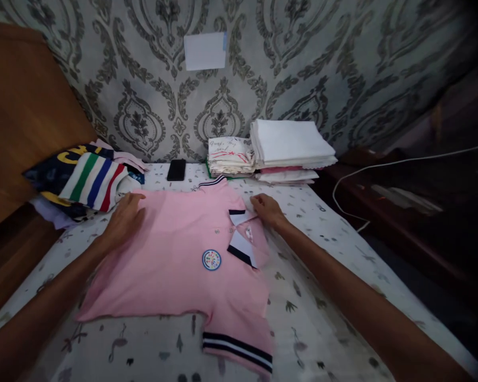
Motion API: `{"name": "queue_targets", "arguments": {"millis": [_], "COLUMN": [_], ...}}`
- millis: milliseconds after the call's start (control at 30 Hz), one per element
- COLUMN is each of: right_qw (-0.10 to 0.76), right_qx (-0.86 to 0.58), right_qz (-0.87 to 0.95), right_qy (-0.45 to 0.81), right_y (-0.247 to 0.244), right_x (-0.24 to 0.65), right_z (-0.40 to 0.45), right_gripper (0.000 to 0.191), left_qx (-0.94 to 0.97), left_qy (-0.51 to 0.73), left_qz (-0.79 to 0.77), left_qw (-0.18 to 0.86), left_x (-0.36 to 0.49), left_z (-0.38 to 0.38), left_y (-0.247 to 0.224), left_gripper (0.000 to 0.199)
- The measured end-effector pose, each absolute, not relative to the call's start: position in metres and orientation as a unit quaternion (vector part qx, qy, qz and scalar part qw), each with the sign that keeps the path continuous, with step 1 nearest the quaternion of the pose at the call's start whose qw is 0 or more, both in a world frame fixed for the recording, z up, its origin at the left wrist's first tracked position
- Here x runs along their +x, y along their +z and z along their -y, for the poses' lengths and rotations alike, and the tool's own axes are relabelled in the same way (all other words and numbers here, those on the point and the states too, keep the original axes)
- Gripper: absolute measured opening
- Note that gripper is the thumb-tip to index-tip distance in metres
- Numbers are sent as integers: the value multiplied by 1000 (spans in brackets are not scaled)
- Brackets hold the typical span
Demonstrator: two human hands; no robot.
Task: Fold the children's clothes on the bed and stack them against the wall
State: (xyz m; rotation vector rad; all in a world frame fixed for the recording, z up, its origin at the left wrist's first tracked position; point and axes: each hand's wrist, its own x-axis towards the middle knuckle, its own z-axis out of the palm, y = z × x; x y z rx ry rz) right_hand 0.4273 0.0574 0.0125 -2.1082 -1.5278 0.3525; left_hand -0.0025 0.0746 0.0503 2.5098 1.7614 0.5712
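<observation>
A pink polo shirt (163, 249) lies spread sideways on a bed, its hem to the left and its collar (242, 246) to the right. It has a round badge (211, 260) and dark-striped sleeve cuffs. My left hand (125, 220) rests at the far corner of the hem, thumb and forefinger apart on the cloth. By the collar and far shoulder, my right hand (267, 210) is closed in a pinch at the shirt's edge; its fingertips partly hide what they grip.
Behind the shirt are a black phone (176, 170), a folded printed cloth pile (230, 156) and a taller white stack (292, 143). Crumpled striped clothes (95, 180) lie at left beside a wooden board (27, 116). A white cable (402, 163) runs at right.
</observation>
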Motion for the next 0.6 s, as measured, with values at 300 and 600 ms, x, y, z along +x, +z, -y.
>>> {"name": "queue_targets", "arguments": {"millis": [300,600], "right_qw": [246,215], "right_qx": [-799,-781], "right_qz": [534,553], "right_qy": [124,193], "right_y": [18,36], "right_x": [397,401], "right_z": [51,68], "right_gripper": [29,10], "left_qx": [942,965], "left_qy": [185,-87], "left_qz": [-228,-207], "left_qw": [166,132], "left_x": [170,286], "left_z": [-75,-81], "left_y": [64,65], "left_gripper": [28,37]}}
